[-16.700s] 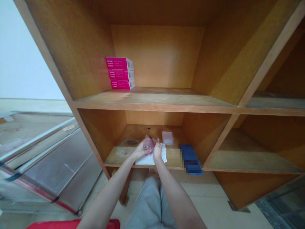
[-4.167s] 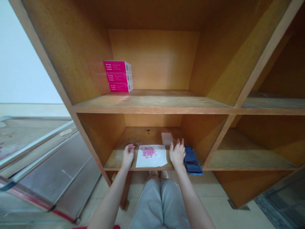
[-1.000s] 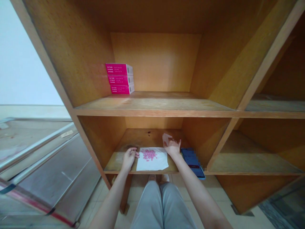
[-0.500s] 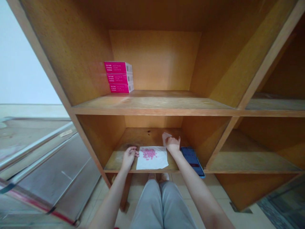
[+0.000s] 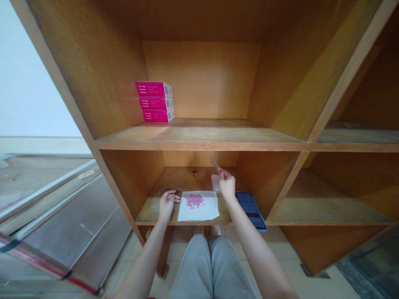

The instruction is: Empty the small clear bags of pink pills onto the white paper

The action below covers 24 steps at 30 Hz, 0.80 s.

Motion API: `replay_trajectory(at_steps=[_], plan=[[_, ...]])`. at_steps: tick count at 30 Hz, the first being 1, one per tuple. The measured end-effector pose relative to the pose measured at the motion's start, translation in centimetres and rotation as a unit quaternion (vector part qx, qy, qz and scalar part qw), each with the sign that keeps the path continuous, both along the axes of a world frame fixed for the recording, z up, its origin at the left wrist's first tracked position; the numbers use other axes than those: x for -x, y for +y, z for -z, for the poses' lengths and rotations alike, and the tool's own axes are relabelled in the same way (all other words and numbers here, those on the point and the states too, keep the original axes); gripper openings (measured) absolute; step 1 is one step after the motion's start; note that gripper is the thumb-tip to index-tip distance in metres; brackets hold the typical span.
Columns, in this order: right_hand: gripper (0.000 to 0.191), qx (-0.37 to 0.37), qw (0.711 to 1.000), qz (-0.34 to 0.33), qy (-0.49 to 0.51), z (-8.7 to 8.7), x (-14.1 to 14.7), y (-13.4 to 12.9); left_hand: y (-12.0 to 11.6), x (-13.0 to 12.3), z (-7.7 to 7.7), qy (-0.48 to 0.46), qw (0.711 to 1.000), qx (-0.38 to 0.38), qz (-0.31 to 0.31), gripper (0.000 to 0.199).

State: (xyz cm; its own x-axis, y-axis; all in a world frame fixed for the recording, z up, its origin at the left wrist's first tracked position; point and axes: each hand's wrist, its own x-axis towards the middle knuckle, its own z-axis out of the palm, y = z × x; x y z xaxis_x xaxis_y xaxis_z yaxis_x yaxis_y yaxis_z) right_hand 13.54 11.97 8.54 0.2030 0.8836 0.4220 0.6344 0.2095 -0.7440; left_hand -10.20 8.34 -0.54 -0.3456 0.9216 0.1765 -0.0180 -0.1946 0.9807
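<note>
Pinching a thin translucent sliver in closed right hand | half-open left hand just beside white paper napkin | small pink tablets between hands, nearer left

Wood shelf rough & matt, wht paper tissue matt, phone glossy

There are 3 pink boxes stacked far left, 1 white paper sheet, 1 clear plastic bag, 1 phone, 1 left hand and 1 right hand.
</note>
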Motion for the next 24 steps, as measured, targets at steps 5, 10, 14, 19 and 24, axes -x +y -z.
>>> replay_trajectory(at_steps=[5, 10, 14, 19, 24], plan=[[0.030, -0.042, 0.904, -0.117, 0.410, 1.8, 3.1, -1.3, 0.0, -0.5, -1.3, -0.020, 0.999, -0.021, -0.026, 0.027], [0.021, 0.022, 0.774, -0.207, 0.598, 2.2, 5.8, -3.9, 0.1, -2.9, -4.6, -0.059, 0.995, -0.061, 0.045, 0.038], [0.025, 0.068, 0.732, -0.232, 0.637, 2.3, 7.1, -5.5, 0.3, -4.6, -7.4, -0.061, 0.993, -0.058, 0.080, 0.033], [0.027, 0.100, 0.708, -0.251, 0.653, 2.9, 8.0, -6.6, 0.4, -5.5, -9.7, -0.049, 0.992, -0.082, 0.085, 0.023], [0.020, 0.171, 0.699, -0.277, 0.636, 3.0, 7.9, -6.9, 0.0, -5.3, -10.9, 0.020, 0.994, -0.095, 0.052, 0.014]])
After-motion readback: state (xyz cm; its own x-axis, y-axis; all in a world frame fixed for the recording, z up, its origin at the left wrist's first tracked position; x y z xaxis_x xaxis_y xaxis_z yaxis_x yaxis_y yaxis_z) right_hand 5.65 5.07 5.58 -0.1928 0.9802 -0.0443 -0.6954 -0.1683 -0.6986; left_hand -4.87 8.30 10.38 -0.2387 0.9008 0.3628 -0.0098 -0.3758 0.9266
